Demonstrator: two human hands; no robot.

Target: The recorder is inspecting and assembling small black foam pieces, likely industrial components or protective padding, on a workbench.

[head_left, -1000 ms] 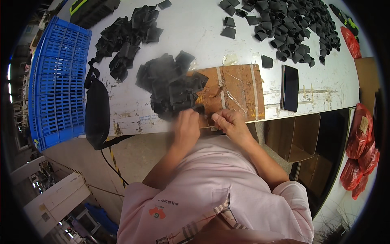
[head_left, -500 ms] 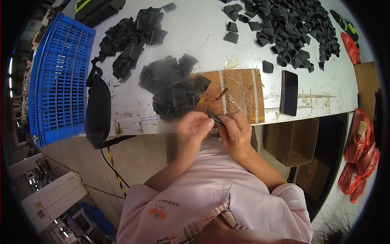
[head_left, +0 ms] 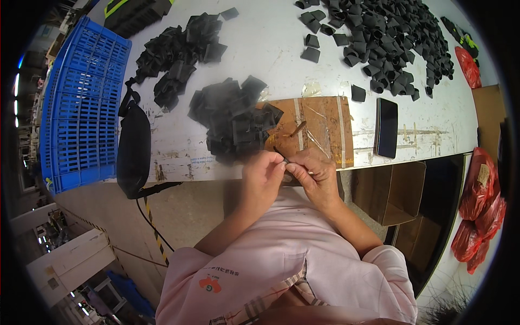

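Fingertips of my left hand (head_left: 264, 174) and my right hand (head_left: 316, 172) meet at the table's near edge, both closed in a pinch. Between them is a small black fabric piece (head_left: 280, 153), mostly hidden by the fingers; only a thin dark edge pokes out. Just beyond my left hand lies a heap of flat black fabric pieces (head_left: 230, 122), partly over a worn brown cardboard sheet (head_left: 330, 122). On the cardboard is a small brown strip (head_left: 297, 130).
Black fabric loops (head_left: 379, 49) cover the far right of the table (head_left: 260, 59). More flat pieces (head_left: 181, 49) lie far left. A phone (head_left: 386, 128) rests at right. A black pouch (head_left: 134, 149) and blue crate (head_left: 84, 108) stand left; red bags (head_left: 479, 200) hang right.
My left hand's fingers have come in against the right hand's and closed on the black piece. The piece is now more hidden. The view has shifted slightly.
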